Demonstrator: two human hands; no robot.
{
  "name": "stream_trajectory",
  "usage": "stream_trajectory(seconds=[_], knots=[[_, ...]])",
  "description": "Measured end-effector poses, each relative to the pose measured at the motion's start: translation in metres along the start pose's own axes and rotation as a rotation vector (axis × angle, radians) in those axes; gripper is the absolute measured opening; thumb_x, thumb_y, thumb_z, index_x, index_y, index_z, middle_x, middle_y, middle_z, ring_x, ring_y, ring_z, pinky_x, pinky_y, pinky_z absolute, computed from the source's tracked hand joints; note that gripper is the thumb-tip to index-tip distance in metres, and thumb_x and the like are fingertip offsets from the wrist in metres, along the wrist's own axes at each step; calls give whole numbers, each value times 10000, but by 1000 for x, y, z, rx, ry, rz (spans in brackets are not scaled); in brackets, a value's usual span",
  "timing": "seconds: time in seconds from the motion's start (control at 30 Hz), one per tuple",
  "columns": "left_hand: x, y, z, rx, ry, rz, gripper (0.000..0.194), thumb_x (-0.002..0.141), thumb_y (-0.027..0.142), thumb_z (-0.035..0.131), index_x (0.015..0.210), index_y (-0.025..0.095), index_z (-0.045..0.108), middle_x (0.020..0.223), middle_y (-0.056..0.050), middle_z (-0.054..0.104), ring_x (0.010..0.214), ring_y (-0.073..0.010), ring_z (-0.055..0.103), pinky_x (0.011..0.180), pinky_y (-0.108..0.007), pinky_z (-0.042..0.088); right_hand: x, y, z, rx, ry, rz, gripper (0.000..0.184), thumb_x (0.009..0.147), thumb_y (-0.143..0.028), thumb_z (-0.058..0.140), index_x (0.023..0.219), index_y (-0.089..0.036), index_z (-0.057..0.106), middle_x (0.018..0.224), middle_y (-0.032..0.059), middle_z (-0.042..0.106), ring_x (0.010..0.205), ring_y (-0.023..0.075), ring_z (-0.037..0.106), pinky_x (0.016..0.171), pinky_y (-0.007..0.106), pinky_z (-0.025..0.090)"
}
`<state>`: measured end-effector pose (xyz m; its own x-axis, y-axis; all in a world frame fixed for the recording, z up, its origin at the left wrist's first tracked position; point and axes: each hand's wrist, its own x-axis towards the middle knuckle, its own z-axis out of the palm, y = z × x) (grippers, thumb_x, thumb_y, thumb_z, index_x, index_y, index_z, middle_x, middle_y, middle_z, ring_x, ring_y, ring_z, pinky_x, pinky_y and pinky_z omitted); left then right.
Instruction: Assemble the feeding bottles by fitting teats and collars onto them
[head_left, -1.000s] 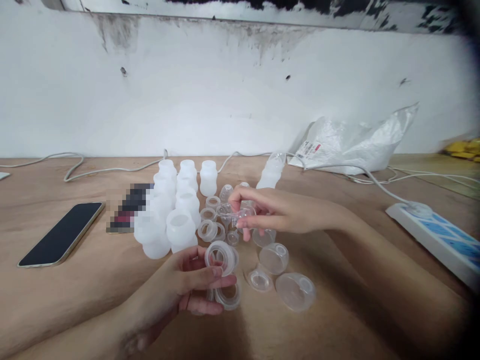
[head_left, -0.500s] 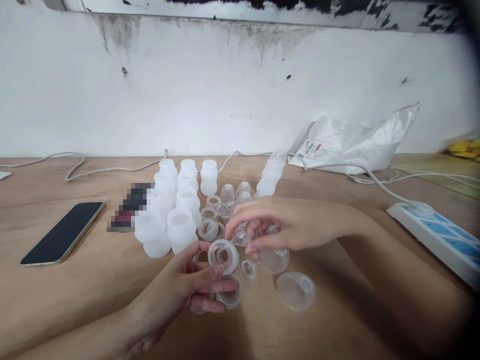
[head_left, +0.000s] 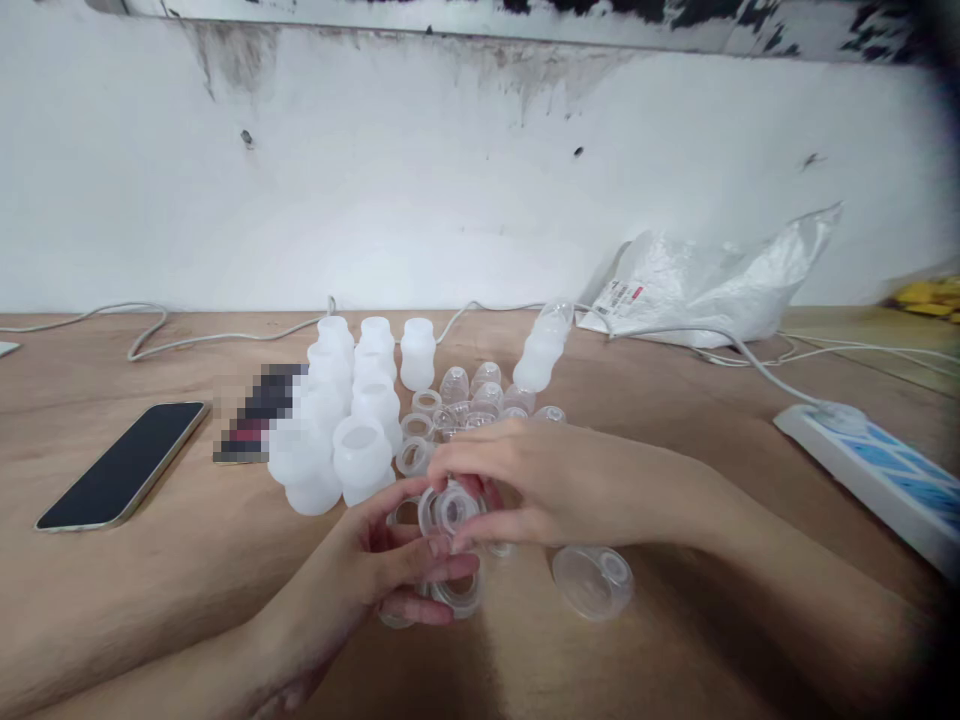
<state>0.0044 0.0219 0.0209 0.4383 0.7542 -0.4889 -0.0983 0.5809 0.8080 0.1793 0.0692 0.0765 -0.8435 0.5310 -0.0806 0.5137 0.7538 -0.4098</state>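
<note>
My left hand [head_left: 401,560] pinches a clear plastic bottle collar ring [head_left: 429,512] by its edge, above the table. From the right, my right hand [head_left: 499,485] holds a clear bottle nipple [head_left: 454,510] against the ring's opening; how far it sits inside, I cannot tell. Another clear ring [head_left: 461,597] lies beneath my left fingers. In front of my right wrist is a clear dome cap [head_left: 592,582] on its side. Several rings [head_left: 417,428] and clear domed pieces [head_left: 487,397] lie just beyond my hands, partly hidden by the right one.
Several frosted white bottles [head_left: 364,455] stand left of centre. One bottle with a clear cap [head_left: 541,350] is at the back. A phone [head_left: 124,465] lies left, a power strip [head_left: 874,470] right, and a plastic bag [head_left: 697,290] rests against the wall among white cables.
My right hand has moved left and slightly down, bringing the nipple from beside the ring to its opening. My left hand has stayed nearly still with the ring.
</note>
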Motion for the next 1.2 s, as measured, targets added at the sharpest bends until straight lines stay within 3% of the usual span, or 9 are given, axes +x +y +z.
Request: stream_trajectory(seconds=[0.2, 0.4, 0.63, 0.8, 0.97, 1.2], knots=[[0, 0, -1, -10, 0, -3, 403, 783, 230, 624, 1172, 249, 519, 1107, -70, 637, 1004, -214, 614, 660, -216, 520, 2, 1, 2, -33, 81, -45, 165, 832, -105, 478, 905, -127, 625, 826, 18, 617, 780, 127, 545, 706, 237, 385], [0, 1, -2, -12, -15, 20, 433, 741, 245, 667, 1153, 247, 536, 984, -50, 677, 977, -189, 615, 748, -246, 497, 5, 4, 8, -88, 124, -48, 126, 817, -151, 515, 855, -141, 635, 809, 20, 584, 685, 119, 524, 589, 233, 378], [0, -1, -1, -26, -31, 28, 490, 674, 202, 719, 1132, 239, 549, 960, -50, 680, 908, -189, 618, 765, -281, 473, 10, 7, 14, -187, 165, -102, 129, 842, -198, 490, 879, -140, 599, 842, 37, 571, 688, 127, 506, 574, 237, 362], [-1, -1, 0, -7, -30, 32, 386, 719, 299, 675, 1088, 233, 579, 920, -45, 673, 948, -201, 598, 760, -270, 472, 10, 4, 11, -147, 166, -46, 175, 828, -327, 516, 844, -153, 535, 832, 26, 567, 701, 132, 490, 583, 243, 343], [-2, -2, -4, 29, -14, 141, 405, 737, 306, 661, 1126, 262, 558, 884, -20, 667, 793, -139, 603, 720, -235, 485, 7, 3, 7, -65, 65, 90, 283, 782, -448, 539, 893, -189, 510, 688, -21, 571, 556, 111, 464, 501, 231, 264], [-3, -4, -4, 102, 69, 218, 464, 718, 335, 671, 1152, 249, 531, 854, -33, 678, 711, -140, 601, 638, -220, 487, 9, -1, 11, 46, 74, 105, 237, 804, -340, 517, 987, -193, 483, 629, -32, 574, 541, 114, 480, 504, 228, 281]])
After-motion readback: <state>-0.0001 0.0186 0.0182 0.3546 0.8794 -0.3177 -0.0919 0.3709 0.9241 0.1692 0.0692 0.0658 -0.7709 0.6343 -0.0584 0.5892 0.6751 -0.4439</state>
